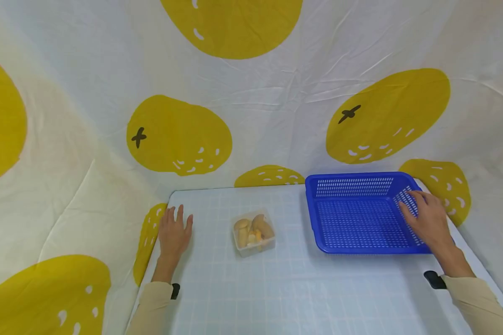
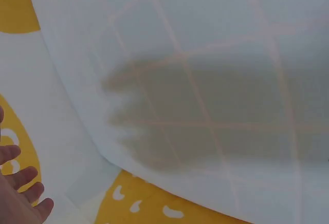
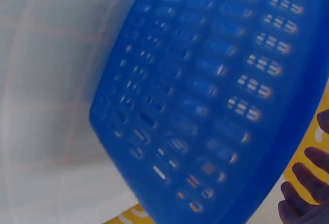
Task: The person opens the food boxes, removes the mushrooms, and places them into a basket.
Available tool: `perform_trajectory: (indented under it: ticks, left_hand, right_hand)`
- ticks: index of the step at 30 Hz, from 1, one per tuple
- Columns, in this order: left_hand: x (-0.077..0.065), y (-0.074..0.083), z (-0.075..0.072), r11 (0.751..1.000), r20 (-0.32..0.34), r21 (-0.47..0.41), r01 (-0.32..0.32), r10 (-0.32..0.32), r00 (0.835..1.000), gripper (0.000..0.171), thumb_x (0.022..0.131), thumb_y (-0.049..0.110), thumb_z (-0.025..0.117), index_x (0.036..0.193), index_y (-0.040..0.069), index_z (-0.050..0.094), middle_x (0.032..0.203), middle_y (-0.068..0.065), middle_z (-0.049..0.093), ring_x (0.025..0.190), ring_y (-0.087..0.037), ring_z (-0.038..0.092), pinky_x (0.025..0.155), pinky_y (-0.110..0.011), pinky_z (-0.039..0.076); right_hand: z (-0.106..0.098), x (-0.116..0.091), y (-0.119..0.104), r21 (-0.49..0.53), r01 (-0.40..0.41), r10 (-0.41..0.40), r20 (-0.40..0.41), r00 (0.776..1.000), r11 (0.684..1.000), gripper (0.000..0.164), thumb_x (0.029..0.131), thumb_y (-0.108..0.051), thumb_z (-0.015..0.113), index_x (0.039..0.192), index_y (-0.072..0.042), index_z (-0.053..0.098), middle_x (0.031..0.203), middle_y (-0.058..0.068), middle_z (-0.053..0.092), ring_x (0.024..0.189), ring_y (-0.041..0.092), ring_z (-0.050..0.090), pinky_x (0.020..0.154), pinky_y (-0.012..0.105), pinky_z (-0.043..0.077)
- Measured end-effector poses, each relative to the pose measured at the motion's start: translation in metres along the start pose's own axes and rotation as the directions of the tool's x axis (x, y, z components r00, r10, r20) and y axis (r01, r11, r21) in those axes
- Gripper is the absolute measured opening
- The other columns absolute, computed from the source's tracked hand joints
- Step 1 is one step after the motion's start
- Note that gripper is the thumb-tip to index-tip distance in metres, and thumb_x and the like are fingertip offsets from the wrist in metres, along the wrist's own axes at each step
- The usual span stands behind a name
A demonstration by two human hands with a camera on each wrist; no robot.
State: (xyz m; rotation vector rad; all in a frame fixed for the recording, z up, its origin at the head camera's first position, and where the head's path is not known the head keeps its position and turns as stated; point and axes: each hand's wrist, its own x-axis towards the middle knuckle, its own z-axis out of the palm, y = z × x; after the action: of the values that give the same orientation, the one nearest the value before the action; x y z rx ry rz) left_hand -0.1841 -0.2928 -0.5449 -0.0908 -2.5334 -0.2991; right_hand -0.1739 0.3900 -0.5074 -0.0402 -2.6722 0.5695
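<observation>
On a pale checked tablecloth [image 1: 251,298], a blue mesh basket [image 1: 352,218], upright, with slotted walls and a perforated floor in plain sight. To the left of the basket, well apart from it, a small clear plastic container [image 1: 255,251], also upright. Inside the container, tan-brown mushroom-shaped pieces [image 1: 242,235] close together, with a small orange-yellow piece [image 1: 258,235] and a whitish piece [image 1: 251,239] among them. Farther left of the basket, past the container, the left hand [image 1: 173,232], well apart from both, with fingers straight and spread and thumb held out to the side; beneath, a soft hand-shaped shadow [image 2: 221,111] in the left wrist view. At the basket's right wall, the right hand [image 1: 429,221], with thumb and forefinger apart over the inner side; in the right wrist view, fingertips extended with gaps between them, just past the basket's rim. Cannot tell for sure from these angles whether touching the wall or just above. Nearer than the basket, beige sleeves [image 1: 473,298] and dark wrist-worn devices [image 1: 436,280]. Behind the basket, a white curtain [image 1: 276,107] with large yellow fruit prints [image 1: 390,116].
</observation>
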Motion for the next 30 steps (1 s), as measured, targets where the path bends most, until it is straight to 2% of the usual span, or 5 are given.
perform_trajectory:
  ticks: [7, 13, 21, 27, 30]
  left_hand:
    - [0.0, 0.015, 0.006, 0.998, -0.134, -0.039, -0.043, 0.038, 0.99, 0.039, 0.097, 0.02, 0.068, 0.121, -0.011, 0.065, 0.112, -0.035, 0.062, 0.102, -0.053, 0.059, 0.086, -0.063, 0.051]
    - [-0.003, 0.03, 0.001, 0.996, -0.066, -0.078, 0.038, -0.043, 0.997, 0.038, 0.1, 0.021, 0.065, 0.122, -0.009, 0.065, 0.114, -0.033, 0.062, 0.102, -0.052, 0.06, 0.085, -0.062, 0.051]
    - [-0.006, 0.048, 0.0, 0.982, 0.001, -0.15, 0.114, -0.115, 0.993, 0.039, 0.103, 0.025, 0.062, 0.126, -0.007, 0.064, 0.118, -0.03, 0.062, 0.104, -0.048, 0.06, 0.087, -0.059, 0.051]
    - [-0.008, 0.062, 0.002, 0.962, 0.05, -0.206, 0.177, -0.17, 0.984, 0.041, 0.105, 0.028, 0.059, 0.129, -0.005, 0.064, 0.122, -0.028, 0.062, 0.11, -0.045, 0.059, 0.092, -0.058, 0.051]
    - [-0.009, 0.07, 0.002, 0.954, 0.076, -0.225, 0.196, -0.184, 0.98, 0.043, 0.106, 0.03, 0.057, 0.132, -0.004, 0.063, 0.124, -0.027, 0.062, 0.113, -0.044, 0.059, 0.094, -0.057, 0.051]
  right_hand:
    - [-0.002, 0.0, -0.016, 0.125, 0.003, -0.002, -0.003, 1.0, 0.992, 0.041, 0.104, -0.014, 0.059, 0.135, 0.013, 0.051, 0.133, 0.04, 0.049, 0.124, 0.059, 0.041, 0.106, 0.073, 0.032]
    - [0.002, -0.004, -0.035, 0.188, -0.024, 0.012, 0.067, 0.998, 0.982, 0.041, 0.105, -0.017, 0.058, 0.135, 0.011, 0.053, 0.134, 0.037, 0.051, 0.125, 0.057, 0.043, 0.103, 0.073, 0.034]
    - [0.01, -0.009, -0.057, 0.284, 0.028, -0.041, 0.041, 0.998, 0.958, 0.035, 0.103, -0.012, 0.062, 0.13, 0.01, 0.058, 0.125, 0.032, 0.059, 0.118, 0.051, 0.052, 0.095, 0.067, 0.043]
    - [0.018, -0.01, -0.073, 0.328, 0.064, -0.074, 0.02, 0.997, 0.943, 0.032, 0.101, -0.012, 0.066, 0.126, 0.007, 0.063, 0.119, 0.027, 0.064, 0.11, 0.044, 0.059, 0.093, 0.014, 0.042]
    - [0.022, -0.011, -0.081, 0.357, 0.063, -0.077, 0.025, 0.997, 0.932, 0.031, 0.101, -0.012, 0.067, 0.126, 0.006, 0.064, 0.119, 0.026, 0.065, 0.109, 0.042, 0.061, 0.086, 0.004, 0.033]
